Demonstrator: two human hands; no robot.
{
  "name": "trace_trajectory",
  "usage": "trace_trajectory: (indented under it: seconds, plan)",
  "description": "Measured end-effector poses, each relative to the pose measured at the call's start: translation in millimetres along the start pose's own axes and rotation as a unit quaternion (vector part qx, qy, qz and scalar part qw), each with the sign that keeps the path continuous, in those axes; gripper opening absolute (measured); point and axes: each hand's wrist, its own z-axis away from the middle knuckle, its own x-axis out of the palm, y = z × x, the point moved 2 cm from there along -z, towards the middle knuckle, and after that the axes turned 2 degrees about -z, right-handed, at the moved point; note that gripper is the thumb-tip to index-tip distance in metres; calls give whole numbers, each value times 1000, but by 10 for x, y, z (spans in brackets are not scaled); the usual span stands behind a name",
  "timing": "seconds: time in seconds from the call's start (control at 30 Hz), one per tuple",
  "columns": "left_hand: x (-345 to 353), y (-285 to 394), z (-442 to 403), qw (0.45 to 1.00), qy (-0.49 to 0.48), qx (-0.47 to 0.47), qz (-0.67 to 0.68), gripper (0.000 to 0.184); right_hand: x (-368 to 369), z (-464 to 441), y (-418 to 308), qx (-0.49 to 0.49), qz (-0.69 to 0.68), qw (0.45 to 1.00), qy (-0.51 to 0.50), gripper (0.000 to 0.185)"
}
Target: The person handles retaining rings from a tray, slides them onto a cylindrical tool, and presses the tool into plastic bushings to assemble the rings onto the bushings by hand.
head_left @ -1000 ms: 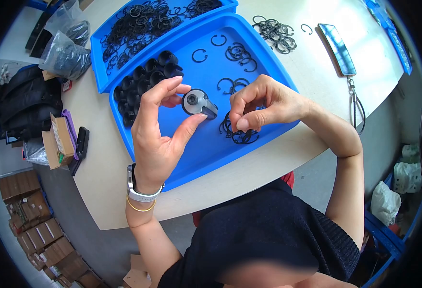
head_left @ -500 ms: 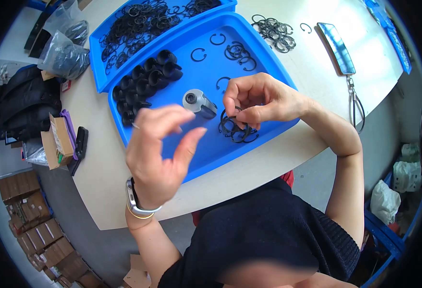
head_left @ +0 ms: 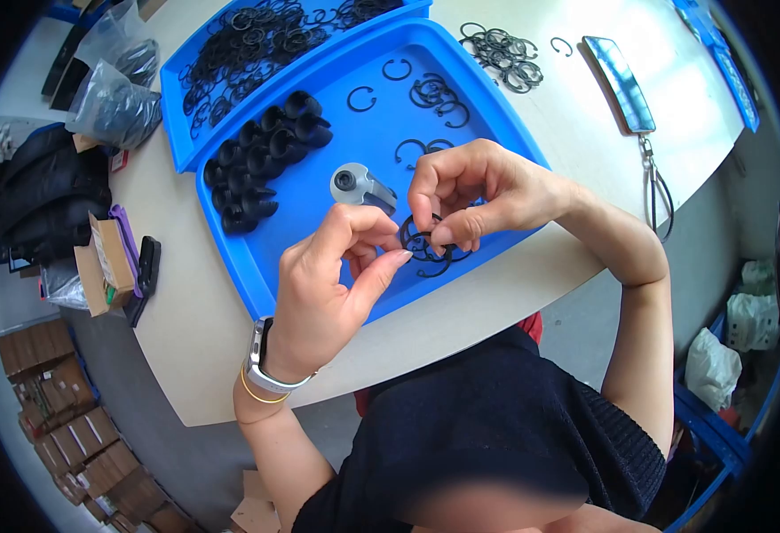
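Observation:
Over the front of the blue tray (head_left: 265, 298), my right hand (head_left: 492, 191) is closed, thumb and fingers pinching a black open ring (head_left: 412, 240) that looks like a snap ring. My left hand (head_left: 323, 280), wearing a watch, is also closed, its thumb and fingertips on the left edge of that ring. Other black rings lie below and overlap it, so how many I hold is unclear. Just behind my hands is a grey metal piece (head_left: 360, 185) with a round hole. Several black curved parts (head_left: 270, 142) stand in rows on the tray's left side.
More rings (head_left: 439, 98) lie in the tray's back right. A second blue tray (head_left: 177, 133) holds a heap of rings. On the table (head_left: 576, 151) are a ring pile (head_left: 505, 58) and a phone (head_left: 619, 84) with a strap. A small cardboard box (head_left: 106, 266) sits left.
My left hand has moved right and down, and its fingertips have closed on the ring by my right hand. My right hand has barely moved.

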Motion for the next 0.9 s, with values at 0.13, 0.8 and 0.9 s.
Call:
trace_trajectory:
  seconds: [0.13, 0.8, 0.9]
  plan:
    - [-16, -21, -3, 998, -32, -35, 42, 31, -9, 5, -14, 10, 1, 1000, 12, 14]
    - [-31, 0, 65, 996, 47, 67, -22, 41, -88, -6, 23, -10, 4, 999, 44, 16]
    - [-21, 43, 46, 991, 54, 91, -83, 45, -102, -6, 42, -7, 8, 999, 39, 16]
